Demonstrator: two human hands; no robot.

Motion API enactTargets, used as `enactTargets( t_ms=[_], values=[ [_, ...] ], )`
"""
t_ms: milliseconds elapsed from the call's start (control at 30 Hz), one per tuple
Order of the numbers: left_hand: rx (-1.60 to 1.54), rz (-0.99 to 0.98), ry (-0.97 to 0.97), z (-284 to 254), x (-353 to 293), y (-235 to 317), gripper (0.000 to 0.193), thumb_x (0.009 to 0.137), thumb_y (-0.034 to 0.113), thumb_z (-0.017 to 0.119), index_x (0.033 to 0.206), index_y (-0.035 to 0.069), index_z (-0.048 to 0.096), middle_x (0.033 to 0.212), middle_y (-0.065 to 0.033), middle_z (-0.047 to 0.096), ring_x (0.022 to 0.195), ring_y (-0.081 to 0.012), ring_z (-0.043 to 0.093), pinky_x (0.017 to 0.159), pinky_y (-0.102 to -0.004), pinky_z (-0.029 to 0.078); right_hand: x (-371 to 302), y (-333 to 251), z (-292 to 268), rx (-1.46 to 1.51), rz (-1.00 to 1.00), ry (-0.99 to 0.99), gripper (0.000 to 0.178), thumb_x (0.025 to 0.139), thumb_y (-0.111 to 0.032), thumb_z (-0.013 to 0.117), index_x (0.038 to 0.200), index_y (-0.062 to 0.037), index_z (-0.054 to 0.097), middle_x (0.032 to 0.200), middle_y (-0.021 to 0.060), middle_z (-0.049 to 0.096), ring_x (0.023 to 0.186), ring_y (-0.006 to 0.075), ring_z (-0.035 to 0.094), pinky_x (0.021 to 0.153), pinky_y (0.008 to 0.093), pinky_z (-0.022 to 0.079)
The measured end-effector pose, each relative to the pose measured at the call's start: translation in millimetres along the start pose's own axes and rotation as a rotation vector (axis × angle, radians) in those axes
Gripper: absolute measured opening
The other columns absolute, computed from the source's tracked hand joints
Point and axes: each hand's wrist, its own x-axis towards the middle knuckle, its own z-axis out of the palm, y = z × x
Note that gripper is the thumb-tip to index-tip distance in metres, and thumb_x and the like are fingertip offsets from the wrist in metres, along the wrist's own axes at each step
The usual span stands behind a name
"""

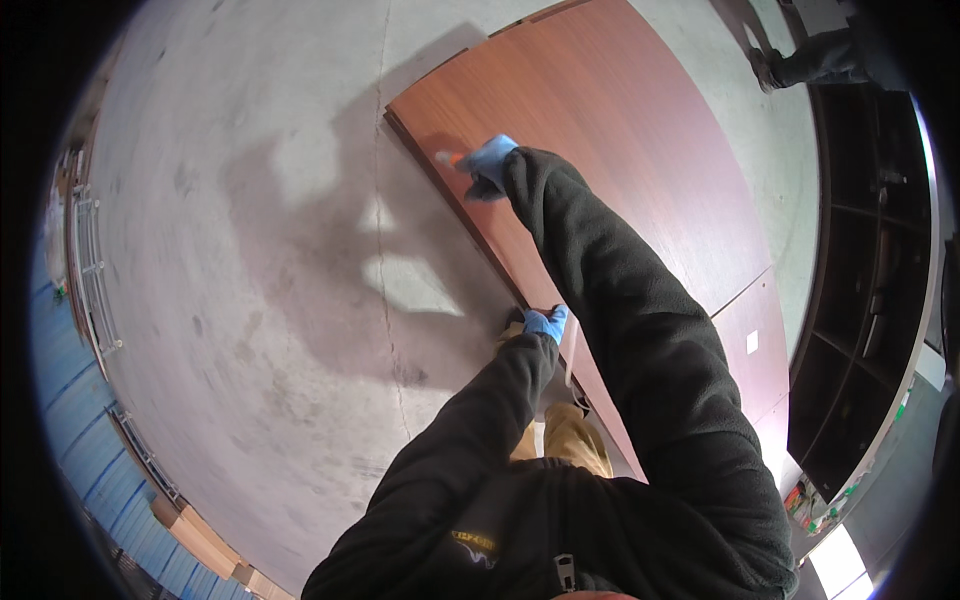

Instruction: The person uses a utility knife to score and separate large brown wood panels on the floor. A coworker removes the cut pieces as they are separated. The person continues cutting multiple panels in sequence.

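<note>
A large reddish-brown wood-grain panel (pixel 620 130) stretches from the far middle toward my body on the right. My right hand (pixel 488 166), in a blue glove, is over the panel near its far left corner. Its fingers are closed on a small orange-and-white tool (pixel 449 158) whose exact kind I cannot make out. Close to my body, my left hand (pixel 545 321), also gloved in blue, is closed at the panel's left edge. A pale, narrow strip (pixel 570 350) hangs just beside it; whether the hand touches that strip is unclear.
Dark open shelving (pixel 850 250) stands along the right. At the far right shows another person's leg and shoe (pixel 800 65). Concrete floor (pixel 270 200) with a long crack lies left of the panel. Blue stacked material (pixel 100 450) and a metal rack (pixel 92 265) line the left rim.
</note>
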Motion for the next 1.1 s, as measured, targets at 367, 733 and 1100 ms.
enactTargets(
  t_ms=[367, 733, 1100],
  values=[
    [-0.19, -0.066, -0.028, 13, 3, -9, 0.038, 0.085, 0.025, 0.079, 0.102, -0.001, 0.056, 0.092, -0.0098, 0.07, 0.079, -0.0201, 0.064, 0.072, -0.0386, 0.057, 70, -45, -59, 0.274, -0.066, 0.342, 0.05, 0.091, -0.044, 0.068, 0.095, 0.0054, 0.065, 0.076, 0.0149, 0.072, 0.064, 0.023, 0.072, 0.057, 0.0337, 0.057],
    [-0.157, -0.035, -0.027, 8, 5, -1, 0.044, 0.085, 0.033, 0.077, 0.106, -0.001, 0.059, 0.1, -0.016, 0.069, 0.09, -0.0259, 0.065, 0.077, -0.0412, 0.056, 30, -53, 9, 0.069, -0.017, 0.246, 0.068, 0.084, -0.063, 0.068, 0.097, 0.0045, 0.067, 0.076, 0.0144, 0.071, 0.062, 0.0194, 0.069, 0.064, 0.033, 0.057],
    [-0.098, 0.156, -0.193, -2, 23, -14, 0.058, 0.086, 0.047, 0.07, 0.114, -0.003, 0.064, 0.114, -0.026, 0.067, 0.109, -0.0357, 0.065, 0.085, -0.0472, 0.054, -52, 119, -11, 0.439, 0.005, 0.259, 0.036, 0.091, -0.029, 0.069, 0.093, 0.0069, 0.066, 0.073, 0.0191, 0.07, 0.059, 0.0243, 0.071, 0.052, 0.0349, 0.057]
  ],
)
